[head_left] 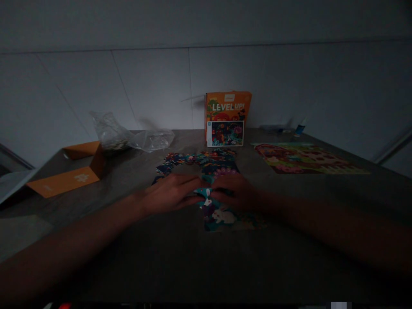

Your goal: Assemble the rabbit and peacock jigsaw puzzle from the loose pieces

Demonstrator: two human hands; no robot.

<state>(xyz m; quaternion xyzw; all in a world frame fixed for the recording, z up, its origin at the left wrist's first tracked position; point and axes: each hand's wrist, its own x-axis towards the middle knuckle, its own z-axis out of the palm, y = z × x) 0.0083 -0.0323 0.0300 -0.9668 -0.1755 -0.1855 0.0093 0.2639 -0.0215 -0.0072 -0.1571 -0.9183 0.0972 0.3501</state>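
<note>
- The left hand (175, 191) and right hand (231, 191) meet near the middle of the grey bench (154, 257), backs upward, fingers partly curled.
- Between their fingertips shows a teal, white-marked part of the puzzle (204, 191); dim light prevents telling whether either hand grips a piece or only presses it.
- The dark blue, teal and purple cardboard jigsaw puzzle, partly assembled, lies flat beneath and around the right hand; a white rabbit figure (224, 216) shows at its near end.
- Small dark, multicoloured cardboard puzzle pieces (175, 159) lie beyond the left hand, some overlapping.
- A white-bordered rectangular picture card (227, 134) stands upright against an orange cardboard box marked "LEVEL UP!" (229, 103) at the rear.
- A flat, multicoloured rectangular farm-scene panel (309, 159) lies at the right, well apart from the hands.
- At the left rests an open orange cardboard sleeve (64, 182) bearing a pale puzzle-piece emblem.
- Crumpled clear plastic bags (157, 139) lie just beside it, toward the rear.
</note>
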